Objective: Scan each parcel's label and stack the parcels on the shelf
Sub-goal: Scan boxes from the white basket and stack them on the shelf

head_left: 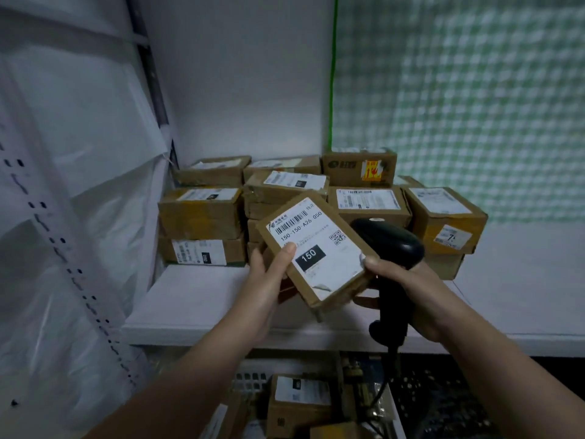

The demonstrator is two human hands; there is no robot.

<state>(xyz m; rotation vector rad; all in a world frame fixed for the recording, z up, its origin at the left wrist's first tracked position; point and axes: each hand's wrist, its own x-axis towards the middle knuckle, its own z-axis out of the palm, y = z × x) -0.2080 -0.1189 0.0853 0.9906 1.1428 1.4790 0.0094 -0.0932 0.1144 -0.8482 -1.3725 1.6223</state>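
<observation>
I see a plain white back wall (247, 90) behind a flat white shelf board (196, 296). On my right hangs a green-and-white checked cloth (459, 106), edged by a thin green vertical strip (332, 74). At left, translucent white plastic sheeting (88, 137) drapes beside a white perforated metal upright (50, 229). The light is dim.

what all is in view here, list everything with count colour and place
held parcel: one, brown with white label, in front of the shelf, between both hands
scanner: one, black, right of the held parcel
stacked parcels: about a dozen, brown, back of the shelf
shelf: one, white, centre
loose parcels: at least two, brown, below the shelf
checked cloth: one, green and white, back right
plastic sheet: white, left
left hand: grips the held parcel
right hand: grips the scanner, thumb on the held parcel
</observation>
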